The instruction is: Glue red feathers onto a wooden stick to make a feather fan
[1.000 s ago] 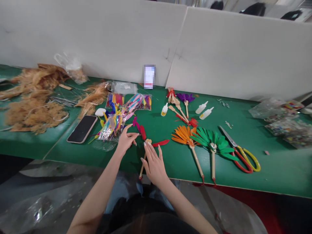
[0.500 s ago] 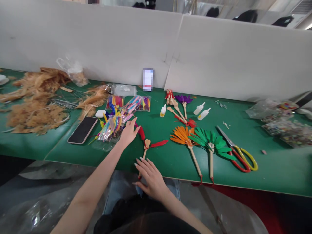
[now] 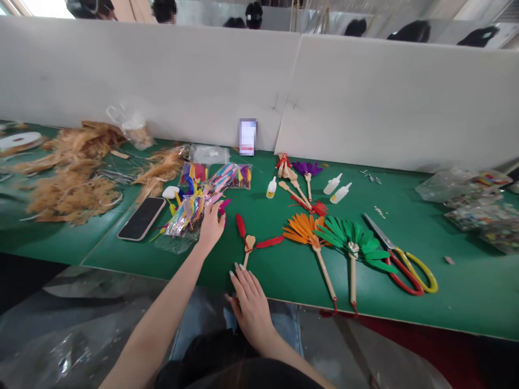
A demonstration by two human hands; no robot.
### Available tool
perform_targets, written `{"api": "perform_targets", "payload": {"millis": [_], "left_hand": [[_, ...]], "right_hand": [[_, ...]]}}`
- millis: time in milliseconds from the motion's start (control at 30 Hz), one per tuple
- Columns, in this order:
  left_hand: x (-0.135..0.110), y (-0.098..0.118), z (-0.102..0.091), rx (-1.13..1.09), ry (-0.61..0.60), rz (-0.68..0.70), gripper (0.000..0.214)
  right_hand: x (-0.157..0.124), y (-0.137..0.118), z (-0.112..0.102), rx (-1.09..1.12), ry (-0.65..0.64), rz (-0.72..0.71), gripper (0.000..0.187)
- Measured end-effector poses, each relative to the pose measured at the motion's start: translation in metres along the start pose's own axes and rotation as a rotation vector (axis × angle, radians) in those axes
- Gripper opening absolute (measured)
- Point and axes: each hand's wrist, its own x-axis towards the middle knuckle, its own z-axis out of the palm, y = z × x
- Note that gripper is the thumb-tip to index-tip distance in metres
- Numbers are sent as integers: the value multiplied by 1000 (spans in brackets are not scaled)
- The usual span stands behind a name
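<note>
My left hand (image 3: 211, 226) reaches over the near edge of a heap of colourful feathers (image 3: 190, 208) in clear bags. Its fingers are bent and the thumb stands apart; magenta feathers (image 3: 224, 206) show just beyond the fingertips. My right hand (image 3: 252, 305) lies with fingers stretched out over the lower handle of a wooden stick (image 3: 248, 246) with a heart-shaped head. Two red feathers (image 3: 270, 242) spread from that head, one up to the left, one to the right. Most of the handle is hidden beneath my right hand.
Right of my hands lie an orange feather fan (image 3: 303, 231), a green feather fan (image 3: 353, 237) and large scissors (image 3: 401, 259). Behind them are a purple fan (image 3: 307, 168) and small glue bottles (image 3: 271, 188). A phone (image 3: 141, 219) and brown fibre (image 3: 75, 189) lie left.
My left hand has drawn back from the upper red feather towards the feather heap. My right hand stays over the handle. The view has tilted up slightly.
</note>
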Motion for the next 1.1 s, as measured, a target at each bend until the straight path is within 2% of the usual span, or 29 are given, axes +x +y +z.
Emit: {"api": "perform_targets", "payload": {"millis": [100, 200, 300, 500, 600, 800, 900, 967, 1100], "left_hand": [[-18, 6, -2, -7, 74, 82, 34], [-28, 13, -2, 45, 50, 156, 34], [-28, 13, -2, 34, 68, 157, 34], [-25, 11, -5, 54, 254, 199, 32], [-26, 12, -5, 64, 260, 220, 32], [-27, 14, -5, 155, 290, 168, 32], [-28, 17, -18, 285, 356, 85, 36], [-30, 16, -31, 400, 362, -48, 50], [-36, 0, -55, 577, 210, -356, 84]], "right_hand": [[1, 0, 0, 15, -9, 2, 45], [3, 1, -2, 61, -17, 34, 47], [5, 2, -8, 137, -35, 54, 50], [11, 14, -16, 208, 17, 82, 52], [11, 19, -16, 233, 59, 124, 53], [10, 20, -17, 292, 20, 175, 52], [9, 22, -18, 305, 6, 170, 53], [8, 24, -19, 309, 4, 159, 54], [7, 26, -19, 325, 4, 142, 55]]}}
